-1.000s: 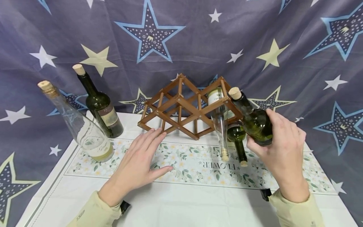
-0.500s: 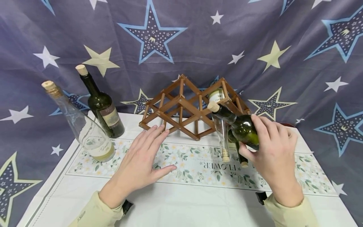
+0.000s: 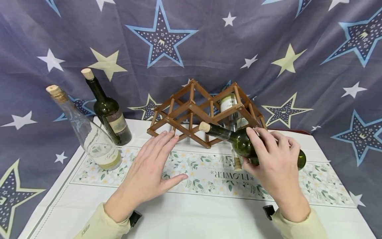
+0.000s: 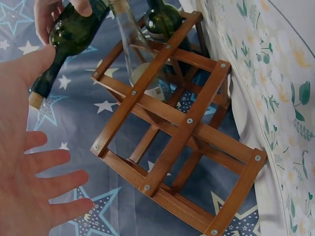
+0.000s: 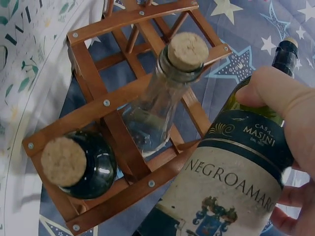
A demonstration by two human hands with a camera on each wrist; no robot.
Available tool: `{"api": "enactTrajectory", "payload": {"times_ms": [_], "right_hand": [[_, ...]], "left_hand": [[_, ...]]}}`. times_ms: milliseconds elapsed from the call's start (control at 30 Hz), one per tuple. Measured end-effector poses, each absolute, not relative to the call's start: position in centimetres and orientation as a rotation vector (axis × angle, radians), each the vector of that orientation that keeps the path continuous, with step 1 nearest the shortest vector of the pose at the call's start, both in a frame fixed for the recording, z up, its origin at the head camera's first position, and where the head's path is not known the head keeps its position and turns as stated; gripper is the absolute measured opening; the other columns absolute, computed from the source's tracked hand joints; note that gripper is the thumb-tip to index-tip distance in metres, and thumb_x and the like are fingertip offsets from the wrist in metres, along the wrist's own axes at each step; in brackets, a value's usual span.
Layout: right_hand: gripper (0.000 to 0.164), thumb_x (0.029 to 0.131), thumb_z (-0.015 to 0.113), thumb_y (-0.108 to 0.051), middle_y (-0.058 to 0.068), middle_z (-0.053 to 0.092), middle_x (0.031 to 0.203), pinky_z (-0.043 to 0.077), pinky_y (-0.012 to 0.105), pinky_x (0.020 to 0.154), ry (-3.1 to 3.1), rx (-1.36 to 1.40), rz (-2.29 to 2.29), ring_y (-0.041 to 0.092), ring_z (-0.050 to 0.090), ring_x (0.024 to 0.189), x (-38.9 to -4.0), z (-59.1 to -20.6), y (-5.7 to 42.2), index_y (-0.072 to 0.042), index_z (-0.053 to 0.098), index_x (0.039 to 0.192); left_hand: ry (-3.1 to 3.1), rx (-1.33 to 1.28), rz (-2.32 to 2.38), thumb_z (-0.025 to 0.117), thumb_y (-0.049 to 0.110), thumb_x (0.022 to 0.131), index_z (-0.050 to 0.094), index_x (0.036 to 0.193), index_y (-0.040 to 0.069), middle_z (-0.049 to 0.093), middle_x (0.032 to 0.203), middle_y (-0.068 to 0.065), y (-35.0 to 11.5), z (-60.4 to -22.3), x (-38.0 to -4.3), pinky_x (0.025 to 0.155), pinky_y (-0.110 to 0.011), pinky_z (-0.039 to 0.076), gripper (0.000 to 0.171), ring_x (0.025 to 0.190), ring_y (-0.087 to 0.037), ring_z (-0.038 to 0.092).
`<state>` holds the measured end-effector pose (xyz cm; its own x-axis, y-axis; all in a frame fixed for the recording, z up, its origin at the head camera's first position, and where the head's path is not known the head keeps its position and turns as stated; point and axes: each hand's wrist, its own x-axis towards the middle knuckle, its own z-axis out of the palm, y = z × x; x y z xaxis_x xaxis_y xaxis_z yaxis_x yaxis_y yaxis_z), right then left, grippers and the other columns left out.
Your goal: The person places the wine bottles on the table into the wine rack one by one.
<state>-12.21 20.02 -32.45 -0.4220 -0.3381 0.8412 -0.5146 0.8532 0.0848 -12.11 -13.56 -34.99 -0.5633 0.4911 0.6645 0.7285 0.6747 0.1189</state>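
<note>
My right hand (image 3: 274, 166) grips a dark green wine bottle (image 3: 243, 144) round its body, in front of the right end of the wooden wine rack (image 3: 191, 104). The bottle lies tilted, its corked neck pointing left; the right wrist view shows its cream label (image 5: 216, 187). Two corked bottles lie in the rack, necks toward me: a clear bottle (image 5: 152, 108) and a dark green bottle (image 5: 91, 164), the latter mostly hidden in the head view. My left hand (image 3: 146, 166) hovers with fingers spread, fingertips by the rack's lower left front.
At the left stand a clear corked bottle (image 3: 98, 146) and a dark green corked bottle (image 3: 110, 116) with a label. A floral runner (image 3: 197, 169) crosses the white tablecloth (image 3: 203, 215). A star-patterned curtain (image 3: 215, 49) hangs close behind the rack.
My right hand has moved left and tipped the held bottle from a steep lean to nearly level, its cork swinging left and down. My left hand has stayed nearly still.
</note>
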Motion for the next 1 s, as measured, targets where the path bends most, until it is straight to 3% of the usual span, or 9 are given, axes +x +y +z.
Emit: {"api": "enactTrajectory", "payload": {"times_ms": [300,1000], "right_hand": [[0.077,0.059,0.074,-0.018,0.015,0.063,0.123,0.034,0.064,0.077,-2.081,0.674,0.166,0.047,0.053,0.099,-11.8,-32.6,19.3,-0.014,0.062,0.135],[0.083,0.053,0.077,-0.017,0.012,0.064,0.119,0.036,0.064,0.08,-2.095,0.817,0.108,0.043,0.055,0.096,-10.5,-32.5,16.7,-0.018,0.063,0.135]], "left_hand": [[-2.193,-0.968,-0.556,0.073,0.056,0.081,0.041,0.15,0.0,0.039,0.154,-0.013,-13.3,-34.4,-11.7,0.115,-0.051,0.025,0.094,0.141,-0.034,0.035],[-2.1,-1.015,-0.569,0.075,0.05,0.082,0.047,0.145,-0.002,0.042,0.152,-0.017,-12.6,-33.8,-11.0,0.112,-0.057,0.027,0.087,0.139,-0.037,0.038]]}}
